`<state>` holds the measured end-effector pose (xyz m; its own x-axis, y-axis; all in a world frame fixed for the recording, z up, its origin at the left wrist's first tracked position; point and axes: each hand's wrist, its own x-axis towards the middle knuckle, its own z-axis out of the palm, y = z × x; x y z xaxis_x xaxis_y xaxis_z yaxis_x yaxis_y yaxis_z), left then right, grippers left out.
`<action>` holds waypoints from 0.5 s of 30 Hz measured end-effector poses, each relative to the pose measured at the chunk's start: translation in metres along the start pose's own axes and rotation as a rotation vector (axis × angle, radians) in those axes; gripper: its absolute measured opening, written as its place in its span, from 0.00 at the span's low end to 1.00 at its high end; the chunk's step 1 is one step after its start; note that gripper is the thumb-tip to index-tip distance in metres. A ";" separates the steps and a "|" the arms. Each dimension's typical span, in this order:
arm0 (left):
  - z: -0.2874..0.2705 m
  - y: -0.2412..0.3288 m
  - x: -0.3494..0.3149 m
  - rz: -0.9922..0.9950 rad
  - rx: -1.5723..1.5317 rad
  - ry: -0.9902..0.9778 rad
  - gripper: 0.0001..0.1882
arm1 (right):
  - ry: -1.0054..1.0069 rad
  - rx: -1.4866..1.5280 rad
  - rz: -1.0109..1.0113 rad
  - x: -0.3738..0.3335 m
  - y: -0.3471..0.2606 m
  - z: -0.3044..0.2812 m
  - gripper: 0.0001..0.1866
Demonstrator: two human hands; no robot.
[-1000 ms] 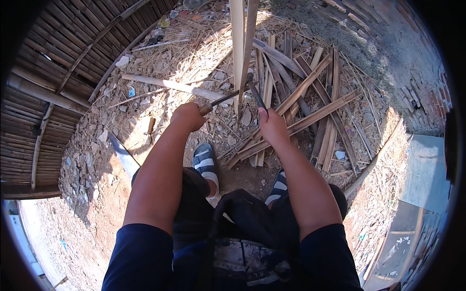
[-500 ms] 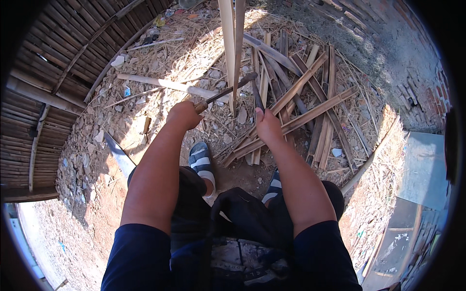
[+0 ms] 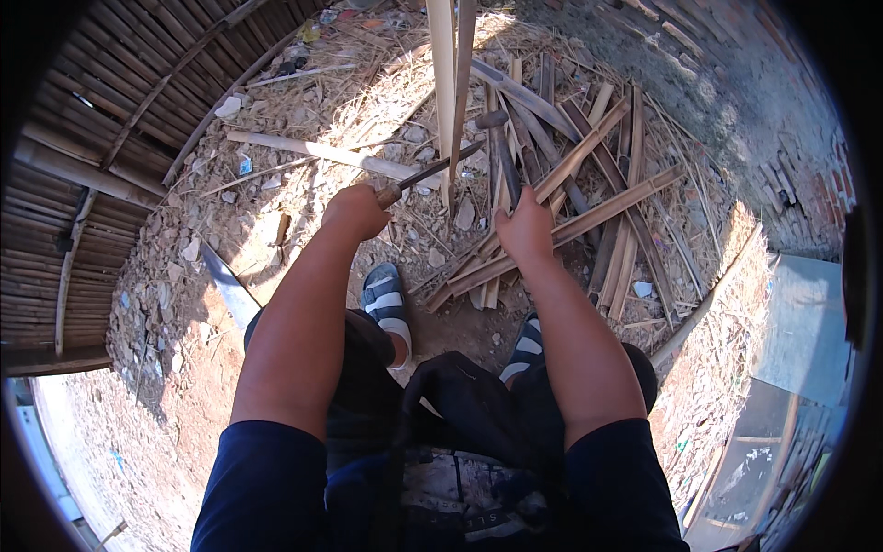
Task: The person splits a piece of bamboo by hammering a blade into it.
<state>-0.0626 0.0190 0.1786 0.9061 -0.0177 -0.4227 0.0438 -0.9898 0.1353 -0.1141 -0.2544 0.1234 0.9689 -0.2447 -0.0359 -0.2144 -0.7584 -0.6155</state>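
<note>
My left hand is closed around the wooden handle of a long knife. Its dark blade crosses a tall bamboo pole that is split lengthwise into two strips, low down where the strips come close together. In my right hand is the dark handle of a hammer. The hammer's head is just beyond the blade's tip, apart from it. The pole stands upright and runs out of the top of the view.
Split bamboo strips lie heaped ahead to the right. A saw-like flat blade rests by my left leg. Another strip lies on the rubble. A bamboo-slat wall rises at left, a worn brick wall at right.
The hammer has swung away from the blade's tip, forward and right. My right hand has moved right with it. The knife still lies across the bamboo.
</note>
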 end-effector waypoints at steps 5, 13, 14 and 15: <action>0.005 -0.011 0.004 -0.030 -0.002 0.010 0.27 | -0.244 -0.043 0.050 0.007 -0.005 -0.016 0.25; 0.004 -0.007 0.002 0.001 -0.011 0.019 0.26 | 0.244 0.266 0.036 0.016 -0.038 -0.027 0.23; 0.005 -0.007 0.002 -0.004 -0.013 0.014 0.26 | 0.204 0.216 0.037 0.013 -0.034 -0.022 0.23; 0.004 -0.006 0.001 -0.010 -0.015 0.012 0.26 | 0.166 0.167 0.036 0.008 -0.030 -0.018 0.22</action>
<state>-0.0638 0.0246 0.1742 0.9106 -0.0061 -0.4132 0.0592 -0.9877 0.1450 -0.1018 -0.2444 0.1553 0.9244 -0.3765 0.0616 -0.2117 -0.6406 -0.7381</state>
